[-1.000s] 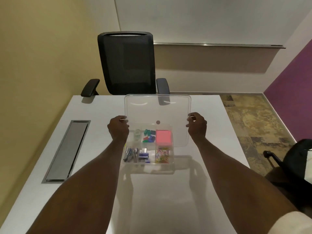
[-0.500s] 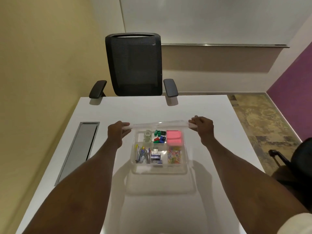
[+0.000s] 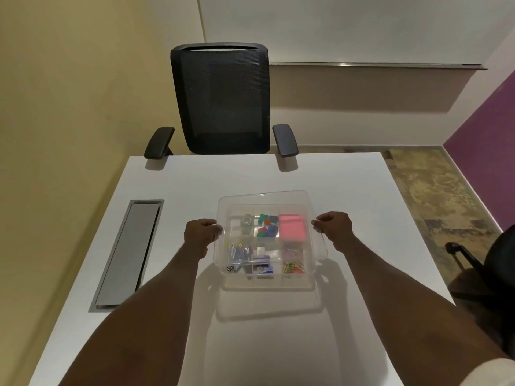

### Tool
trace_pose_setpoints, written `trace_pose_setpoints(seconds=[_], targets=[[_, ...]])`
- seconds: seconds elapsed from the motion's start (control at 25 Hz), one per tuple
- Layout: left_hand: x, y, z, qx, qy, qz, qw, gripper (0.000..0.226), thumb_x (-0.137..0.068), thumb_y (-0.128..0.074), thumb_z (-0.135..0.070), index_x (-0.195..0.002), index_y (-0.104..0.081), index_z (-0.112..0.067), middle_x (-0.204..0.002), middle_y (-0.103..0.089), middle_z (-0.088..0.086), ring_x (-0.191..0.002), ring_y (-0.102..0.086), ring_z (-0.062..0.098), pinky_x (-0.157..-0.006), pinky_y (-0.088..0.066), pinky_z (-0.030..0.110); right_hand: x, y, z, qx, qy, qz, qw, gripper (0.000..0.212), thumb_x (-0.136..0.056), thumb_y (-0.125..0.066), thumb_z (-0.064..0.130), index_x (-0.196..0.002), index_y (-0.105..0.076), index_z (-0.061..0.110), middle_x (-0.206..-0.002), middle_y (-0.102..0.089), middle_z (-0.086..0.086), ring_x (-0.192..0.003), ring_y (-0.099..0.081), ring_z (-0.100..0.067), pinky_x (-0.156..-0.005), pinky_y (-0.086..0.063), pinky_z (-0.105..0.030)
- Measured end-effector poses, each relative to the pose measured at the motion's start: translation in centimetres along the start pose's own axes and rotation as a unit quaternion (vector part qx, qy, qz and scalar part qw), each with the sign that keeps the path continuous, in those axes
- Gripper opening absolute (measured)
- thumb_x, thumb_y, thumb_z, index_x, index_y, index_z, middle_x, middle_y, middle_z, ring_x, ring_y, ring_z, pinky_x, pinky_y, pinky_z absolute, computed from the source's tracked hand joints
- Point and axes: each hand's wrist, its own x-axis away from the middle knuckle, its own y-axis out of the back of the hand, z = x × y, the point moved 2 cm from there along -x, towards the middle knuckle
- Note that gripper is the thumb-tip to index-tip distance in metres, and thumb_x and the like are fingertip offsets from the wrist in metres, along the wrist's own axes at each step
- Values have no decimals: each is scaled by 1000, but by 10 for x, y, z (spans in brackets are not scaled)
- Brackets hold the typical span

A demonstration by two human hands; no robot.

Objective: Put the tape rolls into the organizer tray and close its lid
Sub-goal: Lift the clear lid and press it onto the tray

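A clear plastic organizer tray (image 3: 267,284) sits on the white table (image 3: 278,176) in front of me. Its compartments hold clear tape rolls (image 3: 246,222) at the far left, coloured clips, a pink sticky-note pad (image 3: 291,231), staples and paper clips. A transparent lid (image 3: 264,199) lies over the tray, tilted slightly, its near edge seeming a little raised. My left hand (image 3: 202,234) grips the lid's left edge and my right hand (image 3: 334,227) grips its right edge.
A black mesh office chair (image 3: 221,98) stands at the table's far edge. A grey metal cable hatch (image 3: 128,252) is set into the table at the left. Another dark chair (image 3: 485,263) shows at the right edge, over patterned floor.
The lid was held upright beyond the tray, then swung to edge-on above it, and now lies down over the tray. Both hands came lower and nearer with it.
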Motion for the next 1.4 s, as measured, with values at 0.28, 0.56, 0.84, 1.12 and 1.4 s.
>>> trace_pose_setpoints(seconds=[0.28, 0.56, 0.84, 1.12, 1.4], targets=[[-6, -16, 24, -91, -21, -79, 992, 32, -78, -84, 1, -109, -78, 5, -106, -77, 23, -93, -74, 34, -88, -60, 36, -5, -23, -30, 56, -77, -19, 995, 14, -81, -83, 1, -89, -75, -8, -80, -73, -23, -69, -71, -33, -84, -63, -52], [-20, -37, 37, -149, 2, -99, 984, 26, -84, -78, 3, -110, -78, 4, -113, -77, 23, -111, -72, 34, -95, -53, 34, -18, -36, -49, 121, -110, -21, 986, 13, -85, -81, 4, -92, -75, -5, -96, -76, -26, -93, -75, -40, -89, -61, -52], [-34, -48, 41, -204, 2, -110, 973, 7, -86, -73, 7, -90, -76, 12, -83, -68, 26, -81, -59, 23, -79, -44, 30, -27, -42, -53, 131, -129, -20, 983, 14, -86, -79, 4, -95, -75, -6, -97, -76, -25, -91, -75, -39, -87, -62, -51], [-33, -49, 46, -221, -8, -115, 969, 21, -90, -73, 3, -110, -76, 9, -111, -76, 27, -112, -71, 39, -101, -54, 39, -30, -46, -54, 147, -116, -13, 982, 15, -87, -77, 5, -97, -75, -6, -99, -76, -23, -92, -74, -37, -89, -62, -47], [-24, -68, 33, -296, -12, -154, 943, 43, -94, -62, -9, -137, -63, -3, -140, -60, 22, -131, -56, 39, -110, -47, 48, -28, -52, -43, 223, -103, -4, 969, 40, -91, -72, 19, -126, -62, 2, -125, -67, -16, -116, -64, -33, -91, -52, -37]])
